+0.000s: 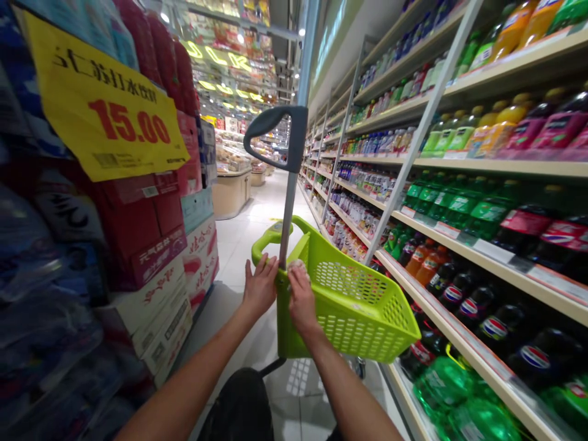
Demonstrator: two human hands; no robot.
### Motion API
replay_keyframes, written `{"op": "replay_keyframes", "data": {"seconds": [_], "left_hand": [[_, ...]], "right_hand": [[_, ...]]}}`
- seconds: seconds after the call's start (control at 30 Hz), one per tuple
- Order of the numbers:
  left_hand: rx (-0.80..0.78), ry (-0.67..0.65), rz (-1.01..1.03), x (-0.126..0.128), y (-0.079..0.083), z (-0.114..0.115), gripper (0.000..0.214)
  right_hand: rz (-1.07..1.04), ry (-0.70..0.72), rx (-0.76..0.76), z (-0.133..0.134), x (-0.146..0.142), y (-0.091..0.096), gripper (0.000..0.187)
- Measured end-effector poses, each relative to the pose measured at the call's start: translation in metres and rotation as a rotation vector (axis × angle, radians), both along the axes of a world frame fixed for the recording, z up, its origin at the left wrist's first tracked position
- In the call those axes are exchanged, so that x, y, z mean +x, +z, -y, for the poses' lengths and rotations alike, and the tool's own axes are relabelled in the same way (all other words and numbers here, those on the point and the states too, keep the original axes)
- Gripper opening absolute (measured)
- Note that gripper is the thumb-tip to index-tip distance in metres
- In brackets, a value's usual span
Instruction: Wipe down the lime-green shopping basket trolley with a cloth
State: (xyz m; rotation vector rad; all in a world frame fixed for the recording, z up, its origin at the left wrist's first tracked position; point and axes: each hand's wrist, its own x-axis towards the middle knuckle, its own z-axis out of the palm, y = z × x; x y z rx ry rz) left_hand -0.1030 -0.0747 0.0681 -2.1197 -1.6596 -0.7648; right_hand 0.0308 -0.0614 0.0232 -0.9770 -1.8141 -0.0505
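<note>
A lime-green shopping basket (367,327) on wheels stands in front of me, with a grey pole (288,214) rising from its near end to a dark grey handle (296,138). My left hand (260,285) rests on the basket's near rim, just left of the pole's foot, fingers stretched out and holding nothing. Just right of the pole, my right hand (302,303) presses a crumpled white wipe (297,267) against the basket's rim. Whether the wipe is cloth or paper I cannot tell. No goods show inside the basket.
Shelves of drink bottles (496,331) run along the right, close to the basket. Stacked drink cartons (156,300) with a yellow price sign (110,104) line the left. A tiled aisle (271,196) leads ahead past a wooden display counter (232,193).
</note>
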Motion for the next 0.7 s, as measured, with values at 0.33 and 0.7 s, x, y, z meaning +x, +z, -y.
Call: {"op": "replay_keyframes", "data": {"seconds": [0.33, 0.7], "left_hand": [[-0.014, -0.071, 0.012, -0.003, 0.008, -0.010, 0.053], [-0.001, -0.049, -0.013, 0.006, -0.001, -0.013, 0.056]], "right_hand": [[-0.035, 0.024, 0.247, -0.007, -0.001, 0.063, 0.041], [0.398, 0.091, 0.514, -0.040, 0.012, 0.127, 0.035]]}}
